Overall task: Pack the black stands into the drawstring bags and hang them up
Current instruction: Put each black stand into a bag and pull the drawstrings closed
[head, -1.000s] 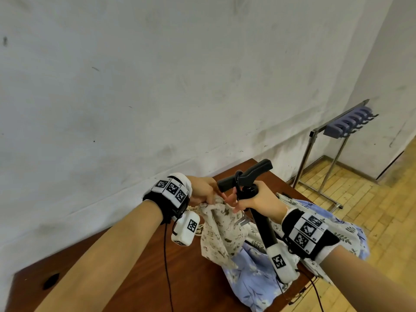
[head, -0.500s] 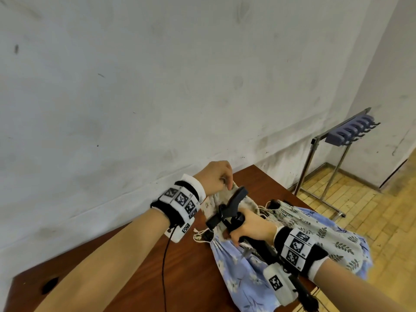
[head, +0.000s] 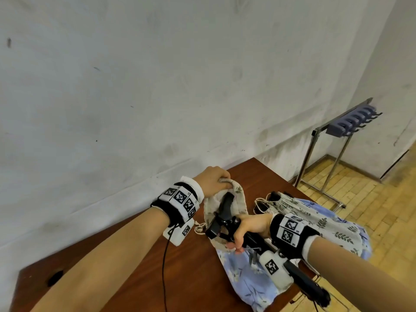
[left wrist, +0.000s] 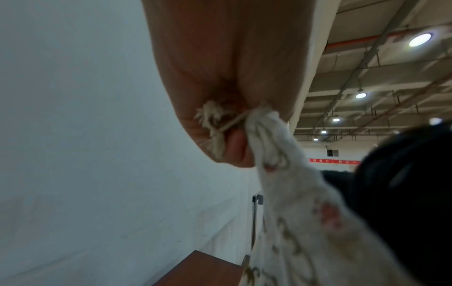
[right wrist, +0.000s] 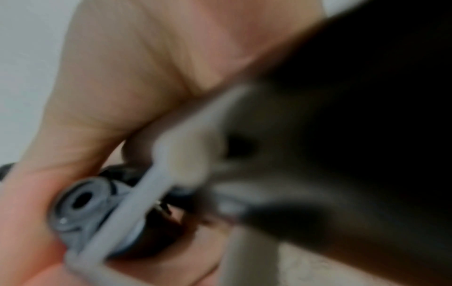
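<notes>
A cream floral drawstring bag [head: 239, 200] stands on the brown table [head: 139, 262], its mouth pulled open. My left hand [head: 213, 179] grips the rim; the left wrist view shows the hand [left wrist: 220, 120] pinching bunched cloth and cord of the bag [left wrist: 281, 193]. My right hand [head: 246, 231] is wrapped round a long black folding stand [head: 221, 218] near its hinge. The stand's head lies in the bag's mouth, and its tail runs down right past my wrist. In the blurred right wrist view, fingers [right wrist: 110, 87] curl round the stand's grey hinge [right wrist: 80, 201].
A leaf-print bag [head: 315, 212] and a blue floral bag [head: 243, 275] lie on the table's right end, under my right arm. A metal rack [head: 315, 154] with several blue hangers stands on the wooden floor beyond. The wall runs close behind the table. A cable hole [head: 54, 278] sits near left.
The stand was upright above the bag; it has been tipped down and its head has entered the bag's mouth. My left hand moved away from the right, pulling the rim open.
</notes>
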`<state>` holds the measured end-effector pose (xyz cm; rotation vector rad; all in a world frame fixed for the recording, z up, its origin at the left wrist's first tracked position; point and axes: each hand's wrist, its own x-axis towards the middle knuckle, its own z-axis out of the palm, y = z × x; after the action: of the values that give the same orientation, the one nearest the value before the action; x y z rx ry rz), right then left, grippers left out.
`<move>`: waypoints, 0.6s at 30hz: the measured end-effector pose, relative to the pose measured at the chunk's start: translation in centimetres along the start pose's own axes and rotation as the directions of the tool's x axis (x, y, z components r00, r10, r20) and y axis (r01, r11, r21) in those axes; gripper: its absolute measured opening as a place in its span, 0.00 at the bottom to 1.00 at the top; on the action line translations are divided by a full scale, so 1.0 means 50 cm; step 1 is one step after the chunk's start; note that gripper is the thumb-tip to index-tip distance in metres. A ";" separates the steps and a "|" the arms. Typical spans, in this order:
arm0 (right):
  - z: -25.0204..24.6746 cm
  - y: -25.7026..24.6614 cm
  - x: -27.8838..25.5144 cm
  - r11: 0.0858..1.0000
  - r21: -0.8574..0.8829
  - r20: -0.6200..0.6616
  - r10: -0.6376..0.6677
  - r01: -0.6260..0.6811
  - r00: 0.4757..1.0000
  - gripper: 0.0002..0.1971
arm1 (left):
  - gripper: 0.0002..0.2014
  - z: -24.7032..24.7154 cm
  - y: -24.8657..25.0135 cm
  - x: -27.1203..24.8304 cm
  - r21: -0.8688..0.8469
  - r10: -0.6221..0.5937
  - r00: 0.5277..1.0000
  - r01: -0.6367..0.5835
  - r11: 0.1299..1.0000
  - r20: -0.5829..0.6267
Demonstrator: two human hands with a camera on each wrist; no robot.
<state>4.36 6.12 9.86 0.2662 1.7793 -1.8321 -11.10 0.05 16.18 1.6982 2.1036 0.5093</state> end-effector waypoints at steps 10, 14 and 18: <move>-0.055 0.026 0.022 0.933 0.340 -0.282 -0.019 0.119 0.959 0.08 | 0.13 0.003 0.001 -0.042 0.312 0.118 0.993 -0.103 0.944 -0.029; -0.084 0.029 0.022 0.888 0.407 -0.460 -0.002 0.213 0.888 0.04 | 0.18 0.008 -0.003 -0.055 0.444 0.163 0.986 -0.136 0.886 -0.023; -0.113 0.023 0.015 0.845 0.455 -0.607 0.065 0.280 0.792 0.09 | 0.20 0.038 -0.001 -0.065 0.463 0.187 0.982 -0.181 0.868 0.034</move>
<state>2.99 11.43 7.93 1.0986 1.6319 -2.5050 -9.53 -3.08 14.78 2.1758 2.2065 0.0569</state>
